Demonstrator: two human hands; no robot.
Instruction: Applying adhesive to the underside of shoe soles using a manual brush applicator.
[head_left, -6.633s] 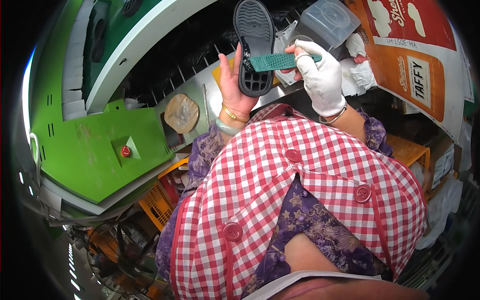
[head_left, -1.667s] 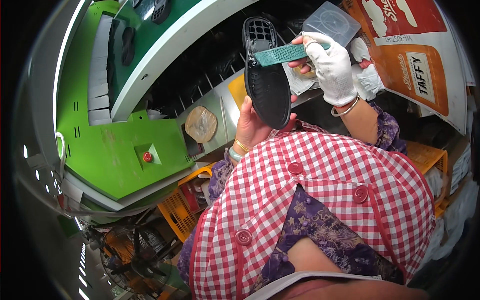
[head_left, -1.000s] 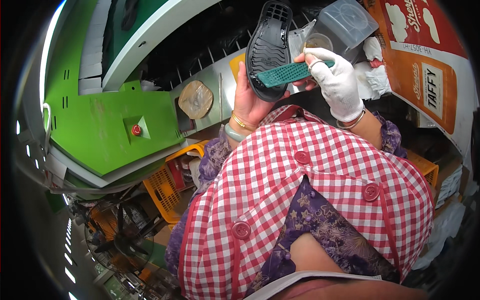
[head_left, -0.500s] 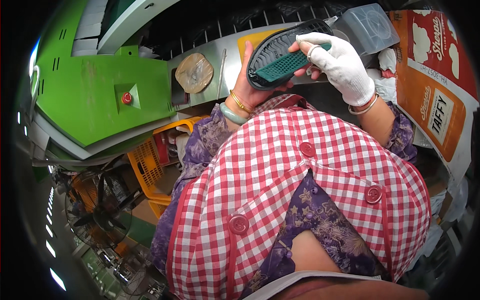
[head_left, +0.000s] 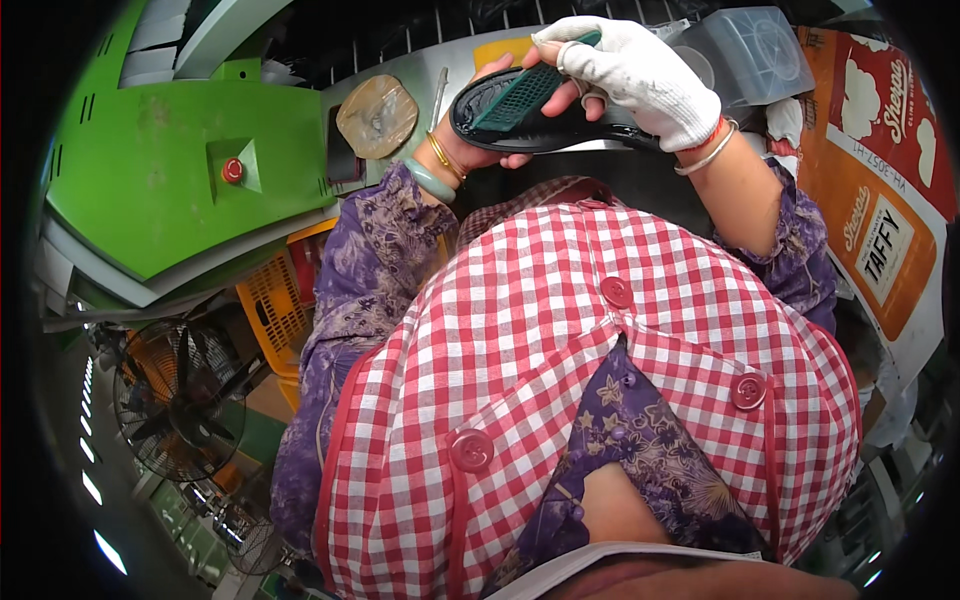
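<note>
A black shoe sole (head_left: pixel 545 136) rests across my bare left hand (head_left: pixel 458 150), whose fingers curl round its left end. Its inner side faces up, and part of that surface looks shiny and wet. In my right hand (head_left: pixel 645 85), which wears a white glove with bare fingertips, is a flat green perforated piece (head_left: pixel 528 97). Thumb and fingers pinch the piece near its upper right end. It slants over the sole, its lower left end at the sole's inner face; whether it presses on the sole I cannot tell. The sole's right end runs under the glove.
A green machine (head_left: pixel 150 170) with a red button (head_left: pixel 232 171) stands at the left. On the metal worktop lie a brown plastic-wrapped disc (head_left: pixel 377 117) and a thin metal rod (head_left: pixel 440 97). Right are a clear plastic box (head_left: pixel 755 55) and cardboard (head_left: pixel 880 150). A fan (head_left: pixel 180 400) stands lower left.
Both hands have moved left with the sole and the green piece. The sole has turned from a steep slant to nearly level, and the green piece now tilts up more steeply.
</note>
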